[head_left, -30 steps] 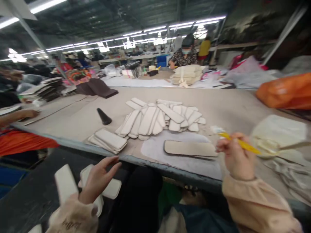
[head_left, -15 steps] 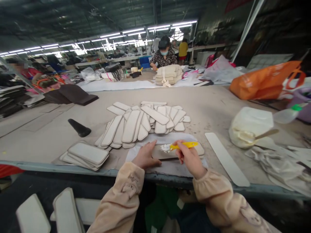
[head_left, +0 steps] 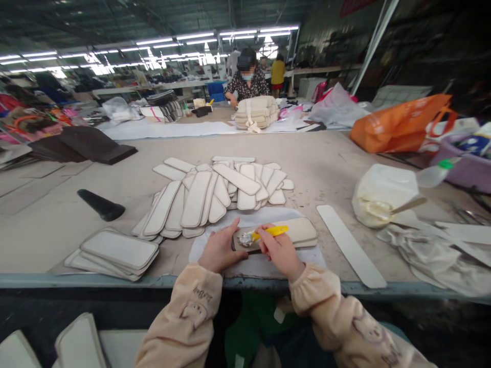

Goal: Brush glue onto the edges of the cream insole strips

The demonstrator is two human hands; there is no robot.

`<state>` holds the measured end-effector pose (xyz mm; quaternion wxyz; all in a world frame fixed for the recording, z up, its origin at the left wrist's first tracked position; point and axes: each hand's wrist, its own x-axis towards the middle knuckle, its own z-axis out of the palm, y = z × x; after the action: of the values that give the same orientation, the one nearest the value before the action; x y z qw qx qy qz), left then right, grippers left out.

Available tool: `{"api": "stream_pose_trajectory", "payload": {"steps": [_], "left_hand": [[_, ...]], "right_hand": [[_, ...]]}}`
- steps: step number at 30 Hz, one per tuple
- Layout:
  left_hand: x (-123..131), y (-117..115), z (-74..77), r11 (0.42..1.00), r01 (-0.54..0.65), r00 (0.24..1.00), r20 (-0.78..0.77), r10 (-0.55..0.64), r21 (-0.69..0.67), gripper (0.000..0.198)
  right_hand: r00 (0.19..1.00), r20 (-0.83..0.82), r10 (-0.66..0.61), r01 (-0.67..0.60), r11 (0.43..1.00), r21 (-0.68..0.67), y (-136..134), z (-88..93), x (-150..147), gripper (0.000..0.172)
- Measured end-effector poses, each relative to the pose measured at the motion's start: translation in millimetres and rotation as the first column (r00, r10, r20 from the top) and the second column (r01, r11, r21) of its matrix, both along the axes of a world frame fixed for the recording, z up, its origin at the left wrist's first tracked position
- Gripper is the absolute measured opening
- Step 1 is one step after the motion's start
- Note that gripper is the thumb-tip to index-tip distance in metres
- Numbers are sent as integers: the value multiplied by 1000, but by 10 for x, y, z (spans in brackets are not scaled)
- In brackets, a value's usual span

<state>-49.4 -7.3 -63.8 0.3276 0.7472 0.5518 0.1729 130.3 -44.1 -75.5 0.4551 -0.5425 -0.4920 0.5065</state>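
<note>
My right hand [head_left: 279, 251] is closed around the yellow handle of a brush [head_left: 274, 231]. White paste coats the brush's bristles, which rest on the left part of a beige rounded panel [head_left: 301, 231]. This panel lies on top of another, over a pale cloth [head_left: 264, 214] at the table's front edge. My left hand [head_left: 220, 249] grips the panel's left end, thumb along the near side and fingers at the far side. Just beyond my hands is a loose heap of similar panels [head_left: 196, 199]. To the left sits a small stack of panels [head_left: 115, 249].
At the right are a cut white jug [head_left: 383, 191] with paste and a stick, a long pale strip [head_left: 351, 245], crumpled cloth [head_left: 433, 250] and an orange bag [head_left: 401, 122]. A black tapered object [head_left: 100, 204] lies left. Across the table a person [head_left: 249, 79] works behind bundled pieces [head_left: 256, 112].
The brush in my right hand has moved left along the panel, nearer my left hand, which stays at the panel's left end. My view has turned slightly right.
</note>
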Motion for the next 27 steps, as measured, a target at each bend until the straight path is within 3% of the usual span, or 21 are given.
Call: {"api": "stream_pose_trajectory", "payload": {"steps": [8, 13, 17, 20, 22, 24, 27], "left_hand": [[4, 5, 43, 997, 74, 987, -145, -69, 35, 95], [-5, 20, 33, 992, 113, 975, -197, -101, 51, 96], [-8, 27, 20, 989, 134, 970, -211, -119, 58, 97], [-15, 33, 3, 988, 140, 970, -210, -124, 65, 99], [-18, 36, -4, 988, 142, 971, -204, -126, 67, 100], [-21, 34, -9, 987, 144, 973, -194, -128, 69, 102], [-24, 30, -22, 987, 145, 976, -176, -130, 74, 106]], "right_hand": [[924, 294, -245, 209, 967, 148, 15, 68, 577, 29], [782, 468, -412, 367, 911, 189, -46, 113, 1103, 29], [651, 600, -465, 383, 884, 270, -105, 106, 1309, 33], [549, 704, -451, 321, 891, 320, -156, 96, 1217, 32], [521, 753, -402, 235, 916, 326, -198, 110, 1040, 33], [550, 765, -335, 138, 940, 312, -237, 141, 808, 33], [681, 700, -215, 16, 960, 280, -262, 186, 456, 31]]}}
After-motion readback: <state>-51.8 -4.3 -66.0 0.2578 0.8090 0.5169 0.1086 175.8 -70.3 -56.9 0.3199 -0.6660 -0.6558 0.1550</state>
